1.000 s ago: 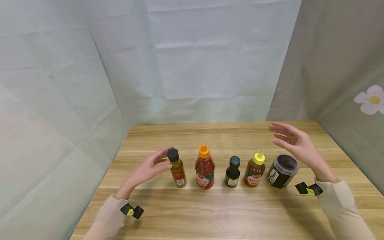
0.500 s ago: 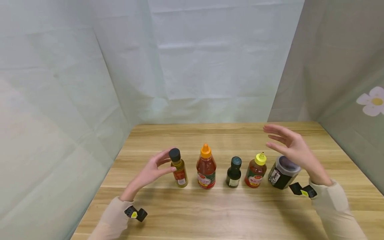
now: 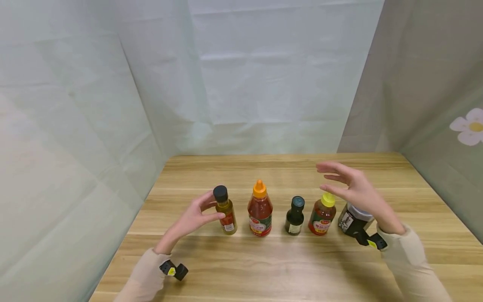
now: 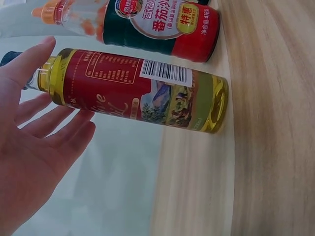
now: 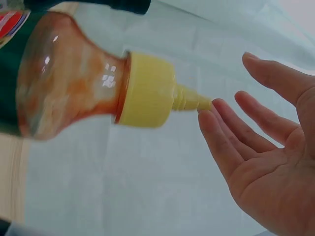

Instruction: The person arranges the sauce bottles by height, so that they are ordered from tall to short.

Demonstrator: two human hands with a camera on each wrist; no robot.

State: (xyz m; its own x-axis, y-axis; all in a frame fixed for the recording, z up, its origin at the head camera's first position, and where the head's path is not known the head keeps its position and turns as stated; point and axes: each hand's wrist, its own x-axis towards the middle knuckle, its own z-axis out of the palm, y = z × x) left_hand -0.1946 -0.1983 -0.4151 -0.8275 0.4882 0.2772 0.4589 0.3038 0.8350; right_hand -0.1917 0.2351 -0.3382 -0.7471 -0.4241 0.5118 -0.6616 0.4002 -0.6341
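pale cloth [image 3: 264, 84] hangs behind a wooden desk [image 3: 241, 272]. the oil bottle [image 3: 227, 218] stands upright, closest of the row to the desk's left edge. the left hand [image 3: 196, 214] is nearer to it, with the bottle just right of the palm, between thumb and loosely bent fingers; whether they touch i cannot tell. the right hand [image 3: 352, 188], relaxed and holding nothing, hovers by the spout of the yellow-capped sauce bottle [image 3: 321, 218], towards the right edge.

The oil bottle [image 4: 110, 86] looks glossy, the table [image 3: 241, 268] smooth wood, the backdrop [image 3: 271, 88] matt cloth.
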